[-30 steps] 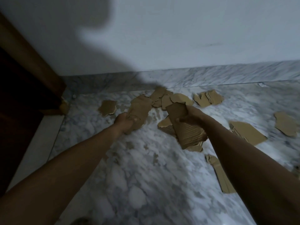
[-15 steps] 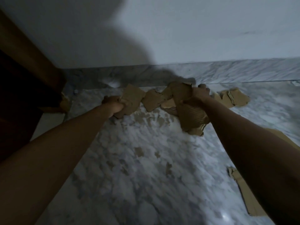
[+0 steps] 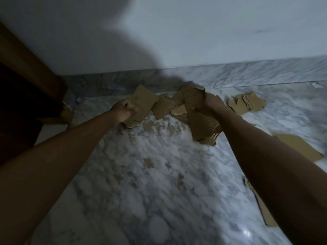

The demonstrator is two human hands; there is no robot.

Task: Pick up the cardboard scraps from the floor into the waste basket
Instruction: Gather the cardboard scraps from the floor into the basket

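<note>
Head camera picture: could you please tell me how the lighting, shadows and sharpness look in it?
Head view: dim overall; a large soft shadow falls across the wall and reaches the scraps by the skirting; a small glare spot shines on the marble floor at lower right; the straight skirting line bows from wide-angle distortion; edges look slightly soft.

Both hands reached farther toward wall. Left hand (image 3: 123,110) carried its cardboard scrap (image 3: 141,105) past small scrap, now hidden. Right hand (image 3: 212,105) brought corrugated piece (image 3: 200,117) over far pile.

Two hands (image 3: 123,112); eight-odd cardboard scraps (image 3: 247,105) (blurry).
</note>
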